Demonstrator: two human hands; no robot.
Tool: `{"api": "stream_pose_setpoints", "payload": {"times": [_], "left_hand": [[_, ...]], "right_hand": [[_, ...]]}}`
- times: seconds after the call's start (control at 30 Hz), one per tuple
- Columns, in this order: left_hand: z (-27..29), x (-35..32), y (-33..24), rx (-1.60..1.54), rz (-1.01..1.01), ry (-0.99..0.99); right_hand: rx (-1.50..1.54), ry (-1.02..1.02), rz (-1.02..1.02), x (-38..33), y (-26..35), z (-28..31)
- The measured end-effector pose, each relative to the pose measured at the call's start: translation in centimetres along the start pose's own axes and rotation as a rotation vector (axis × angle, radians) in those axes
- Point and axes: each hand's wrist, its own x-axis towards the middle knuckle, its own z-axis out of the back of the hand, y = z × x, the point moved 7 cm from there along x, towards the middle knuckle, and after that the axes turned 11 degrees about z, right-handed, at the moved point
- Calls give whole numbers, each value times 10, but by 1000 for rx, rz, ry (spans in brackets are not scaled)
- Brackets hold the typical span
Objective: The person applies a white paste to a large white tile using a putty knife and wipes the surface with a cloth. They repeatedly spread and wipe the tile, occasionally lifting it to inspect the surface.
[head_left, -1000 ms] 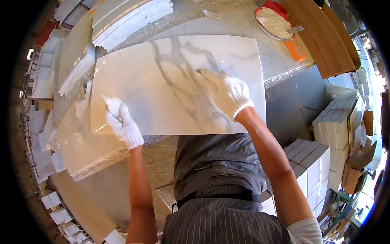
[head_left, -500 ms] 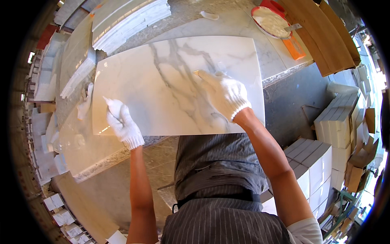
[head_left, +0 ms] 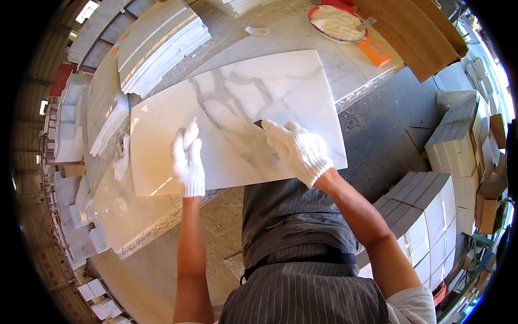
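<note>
A glossy white marble-look slab [head_left: 291, 86] with grey veins lies in front of me, its near edge by my striped apron [head_left: 297, 216]. My right hand [head_left: 298, 151], in a white knit glove, is closed on a small dark flat blade [head_left: 258, 123]. The blade's tip shows beyond the fingers, over the veined middle of the slab. My left hand [head_left: 188, 164], gloved the same way, is over the slab's left part with its fingers apart. I see nothing held in it, and whether it touches the surface is unclear.
Stacked white slabs [head_left: 162, 48] stand at the far left, near a loose white glove [head_left: 122, 156]. At the far right are a red-rimmed bowl of pale paste [head_left: 337, 22], an orange box [head_left: 374, 51] and a cardboard box [head_left: 410, 32]. White cartons [head_left: 415, 216] are piled at right.
My left hand has moved right and inward over the slab. The right hand with the blade has come nearer to me. The whole view has shifted and turned slightly.
</note>
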Motion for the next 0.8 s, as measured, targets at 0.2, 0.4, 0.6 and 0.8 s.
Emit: {"api": "stream_pose_setpoints", "payload": {"times": [0.2, 0.4, 0.6, 0.8], "left_hand": [[-49, 7, -42, 402, -422, 108], [-69, 10, -41, 719, -624, -36], [-74, 8, -42, 813, -698, -85], [-74, 6, -41, 883, -681, -104]], "right_hand": [[-27, -171, 97, -16, 11, 12], [5, -195, 117, -17, 11, 13], [7, -194, 115, -16, 10, 12], [22, -183, 102, -14, 9, 11]]}}
